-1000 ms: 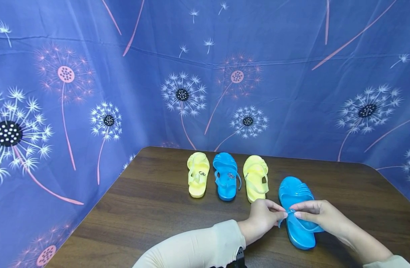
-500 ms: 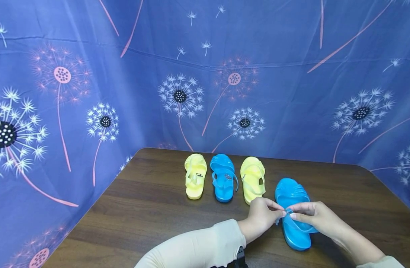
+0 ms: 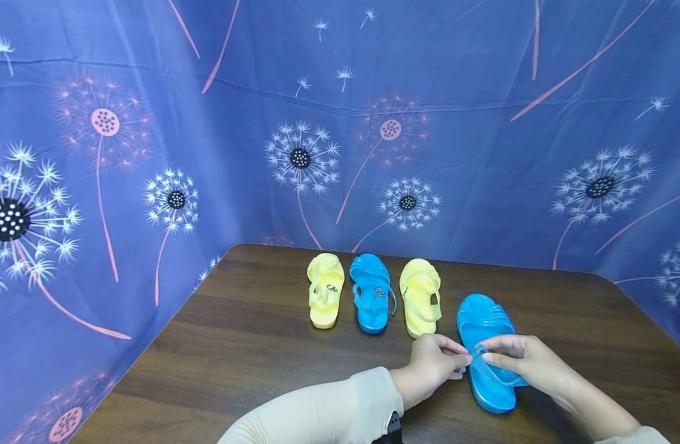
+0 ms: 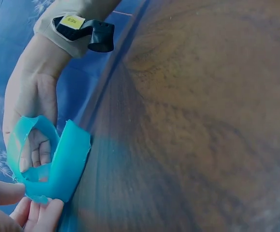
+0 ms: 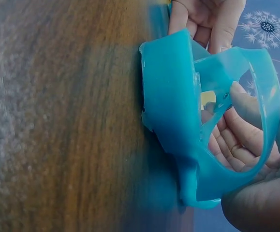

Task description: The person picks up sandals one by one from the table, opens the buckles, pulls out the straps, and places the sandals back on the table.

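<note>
A blue jelly sandal [image 3: 492, 394] lies on the table at the right, toe pointing away from me. My left hand [image 3: 431, 365] pinches the end of its ankle strap at the sandal's left side. From the right, my right hand [image 3: 526, 357] pinches the strap by its small metal buckle [image 5: 226, 96], fingertips close to those of the left. In the right wrist view the strap [image 5: 270, 92] arches over the heel, and the thumb reaches through its loop. The strap's tip is partly hidden by the left fingers.
Left of the blue sandal stand three others in a row: a yellow sandal [image 3: 420, 296], a smaller-looking blue sandal [image 3: 372, 317] and another yellow sandal [image 3: 323, 317]. The brown wooden table [image 3: 234, 345] meets a blue dandelion-print cloth [image 3: 473, 154] at its back edge.
The left fingers have shifted slightly left and down along the strap end. The right hand keeps its pinch by the buckle. The head view has swung slightly.
</note>
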Tool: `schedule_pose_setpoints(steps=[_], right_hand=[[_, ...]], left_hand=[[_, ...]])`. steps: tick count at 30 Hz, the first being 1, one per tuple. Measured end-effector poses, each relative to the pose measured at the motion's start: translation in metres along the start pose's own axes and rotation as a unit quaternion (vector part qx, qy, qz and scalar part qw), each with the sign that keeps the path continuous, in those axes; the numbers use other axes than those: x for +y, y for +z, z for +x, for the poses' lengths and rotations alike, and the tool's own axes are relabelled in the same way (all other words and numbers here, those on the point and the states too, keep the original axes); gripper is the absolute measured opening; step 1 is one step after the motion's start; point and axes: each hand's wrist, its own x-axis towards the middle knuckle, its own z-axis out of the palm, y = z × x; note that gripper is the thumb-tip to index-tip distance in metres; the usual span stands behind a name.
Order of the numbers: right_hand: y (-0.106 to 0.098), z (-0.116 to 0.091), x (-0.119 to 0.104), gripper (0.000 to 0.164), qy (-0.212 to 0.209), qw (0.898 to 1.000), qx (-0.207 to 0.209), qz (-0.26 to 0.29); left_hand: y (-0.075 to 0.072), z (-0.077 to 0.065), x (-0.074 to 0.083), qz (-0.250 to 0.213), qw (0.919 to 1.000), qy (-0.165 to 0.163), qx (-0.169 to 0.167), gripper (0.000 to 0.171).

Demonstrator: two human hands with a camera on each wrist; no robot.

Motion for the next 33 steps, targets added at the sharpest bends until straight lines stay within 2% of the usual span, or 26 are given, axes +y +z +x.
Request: schedule_pose_setpoints(steps=[5,8,14,22,25,33], right_hand=[[-0.0008,0.0003,0.0007,0.044,0.011,1.000,0.002,0.001],[-0.0012,0.0001,0.0015,0.045,0.016,1.000,0.001,0.006],[0.0001,0.0005,0.0019,0.046,0.014,1.000,0.006,0.020],[0.0014,0.0006,0.0008,0.046,0.018,1.000,0.010,0.023],[0.0017,0.0005,0.0012,0.046,0.012,1.000,0.012,0.021],[0.0017,0.0006,0.0010,0.046,0.011,1.000,0.009,0.022]], left_hand=[[-0.0001,0.0002,0.0004,-0.002,1.0000,0.004,-0.002,0.006],[0.0000,0.0026,0.0016,0.015,0.9998,0.009,0.003,0.006],[0.0008,0.0058,0.0046,0.025,0.9996,-0.002,0.011,0.004],[0.0048,0.0040,0.0056,0.038,0.9983,0.010,0.044,0.010],[0.0051,0.0037,0.0058,0.039,0.9980,0.016,0.046,0.010],[0.0055,0.0026,0.0057,0.055,0.9977,0.006,0.040,0.011]])
